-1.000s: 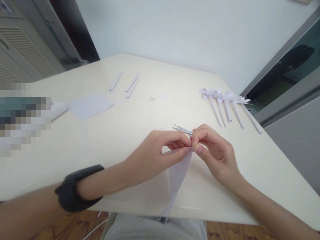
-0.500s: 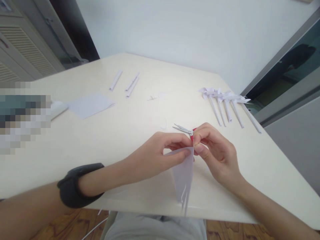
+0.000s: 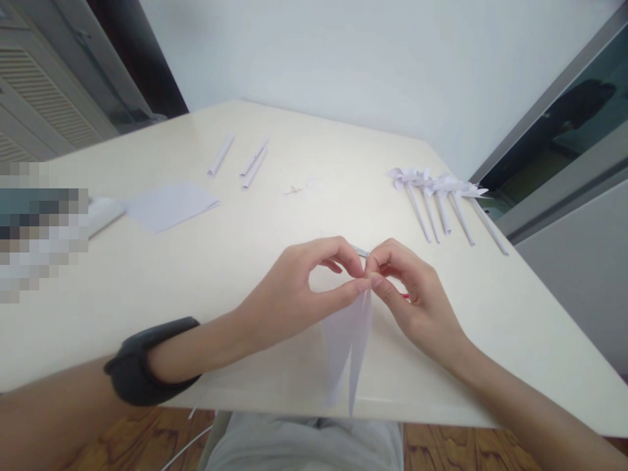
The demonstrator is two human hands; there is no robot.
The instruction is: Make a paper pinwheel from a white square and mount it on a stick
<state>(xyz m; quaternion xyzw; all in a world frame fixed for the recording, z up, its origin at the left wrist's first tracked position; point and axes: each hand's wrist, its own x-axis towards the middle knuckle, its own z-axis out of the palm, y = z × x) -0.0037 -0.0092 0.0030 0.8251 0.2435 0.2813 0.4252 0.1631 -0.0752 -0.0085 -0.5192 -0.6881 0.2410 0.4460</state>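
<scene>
My left hand (image 3: 294, 294) and my right hand (image 3: 412, 294) met fingertip to fingertip above the near part of the table (image 3: 245, 275). Between them I held a white piece of paper (image 3: 350, 340) by its top corner: the left thumb and forefinger were closed on it from the left, the right thumb and forefinger pinched it from the right, and the other fingers of both hands were curled loosely. The paper hung down from the pinch as a narrow, pointed shape, its tip reaching past the near edge of the table toward my lap. Just behind my fingertips lay the scissors (image 3: 362, 251), mostly hidden, with only a bit of metal blade showing; a red speck near my right palm may have been the handle, but I could not tell. I wore a dark wristband (image 3: 147, 363) on my left forearm.

Far to the right lay a row of finished paper pinwheels (image 3: 441, 196) on rolled sticks. On the far left were three rolled paper sticks (image 3: 240, 157), and nearer on the left a flat white sheet (image 3: 169, 206). Small paper scraps (image 3: 297, 190) lay near the middle.
</scene>
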